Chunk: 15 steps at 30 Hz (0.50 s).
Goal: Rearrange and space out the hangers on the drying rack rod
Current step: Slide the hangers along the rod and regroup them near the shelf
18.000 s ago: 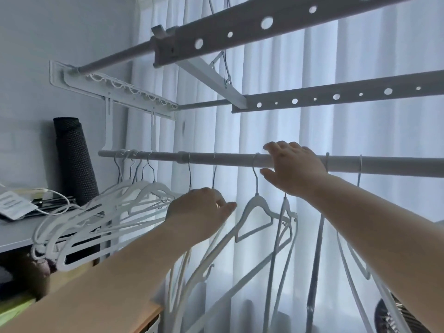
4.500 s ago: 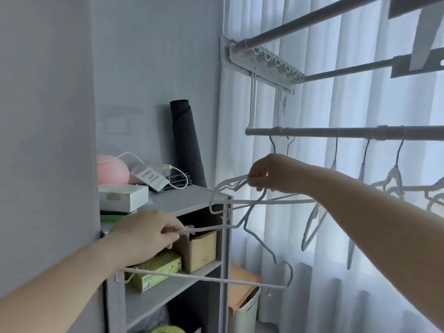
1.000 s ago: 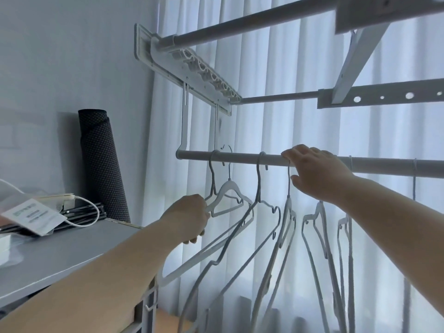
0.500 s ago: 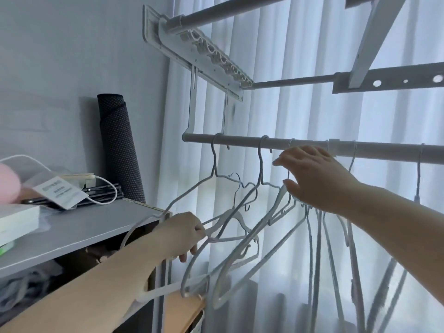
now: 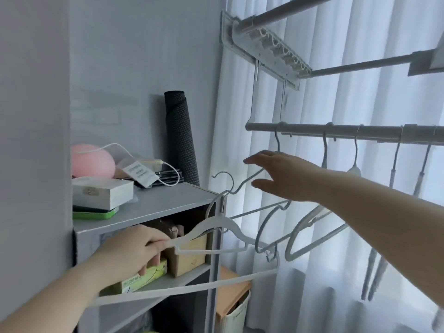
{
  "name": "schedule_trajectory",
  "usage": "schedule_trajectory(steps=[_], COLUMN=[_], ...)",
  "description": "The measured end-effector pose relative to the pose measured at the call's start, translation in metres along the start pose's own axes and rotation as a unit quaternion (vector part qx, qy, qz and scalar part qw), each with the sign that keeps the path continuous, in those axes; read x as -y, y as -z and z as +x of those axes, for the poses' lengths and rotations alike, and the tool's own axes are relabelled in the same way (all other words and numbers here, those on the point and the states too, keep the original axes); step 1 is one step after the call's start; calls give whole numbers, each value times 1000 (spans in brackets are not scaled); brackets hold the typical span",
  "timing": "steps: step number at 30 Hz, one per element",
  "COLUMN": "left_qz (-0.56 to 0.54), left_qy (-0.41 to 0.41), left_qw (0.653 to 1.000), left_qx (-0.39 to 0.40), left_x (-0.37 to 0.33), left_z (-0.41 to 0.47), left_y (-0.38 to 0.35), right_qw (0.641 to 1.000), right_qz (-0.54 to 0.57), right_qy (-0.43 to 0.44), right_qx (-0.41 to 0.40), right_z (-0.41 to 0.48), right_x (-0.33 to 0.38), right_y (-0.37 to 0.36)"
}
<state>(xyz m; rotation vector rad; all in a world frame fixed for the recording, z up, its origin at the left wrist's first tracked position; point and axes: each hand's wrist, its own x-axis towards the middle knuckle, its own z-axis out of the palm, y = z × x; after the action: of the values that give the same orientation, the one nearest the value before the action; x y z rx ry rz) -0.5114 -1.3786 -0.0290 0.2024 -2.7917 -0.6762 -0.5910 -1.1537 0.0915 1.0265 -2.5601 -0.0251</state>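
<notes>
Left hand (image 5: 134, 252): fingers curled round one shoulder of a white hanger (image 5: 216, 225), kept off the rod (image 5: 336, 132), likely for rehanging.
Right hand (image 5: 283, 176): fingers spread, gripping nothing, reaching toward that hanger's hook end.
Rod: above the right hand; hung hangers (image 5: 353, 170) spaced along it.
Shelf (image 5: 168, 200): beside the left hand.

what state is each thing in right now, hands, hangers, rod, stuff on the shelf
left hand, gripping a white hanger's shoulder
white hanger, off the rod, held beside the shelf
right hand, open, fingers spread, holding nothing
rod, carrying several hooks, spaced apart
hung hangers, hooked on, some bodies swung sideways
black mat, rolled, standing upright on the shelf
</notes>
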Motion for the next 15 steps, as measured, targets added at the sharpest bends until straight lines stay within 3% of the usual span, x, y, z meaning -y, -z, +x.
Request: schedule_trajectory(steps=[7,15], left_qz=[-7,-70], left_qy=[5,-9], left_qw=[1000,997], left_qx=[-15,20], left_x=[56,91], left_z=[-44,-82], left_y=[33,49], right_qw=[974,936], right_qz=[209,335], right_qy=[-8,-47], right_qx=[89,96], right_z=[31,19], right_x=[78,133], right_y=[-15,-14])
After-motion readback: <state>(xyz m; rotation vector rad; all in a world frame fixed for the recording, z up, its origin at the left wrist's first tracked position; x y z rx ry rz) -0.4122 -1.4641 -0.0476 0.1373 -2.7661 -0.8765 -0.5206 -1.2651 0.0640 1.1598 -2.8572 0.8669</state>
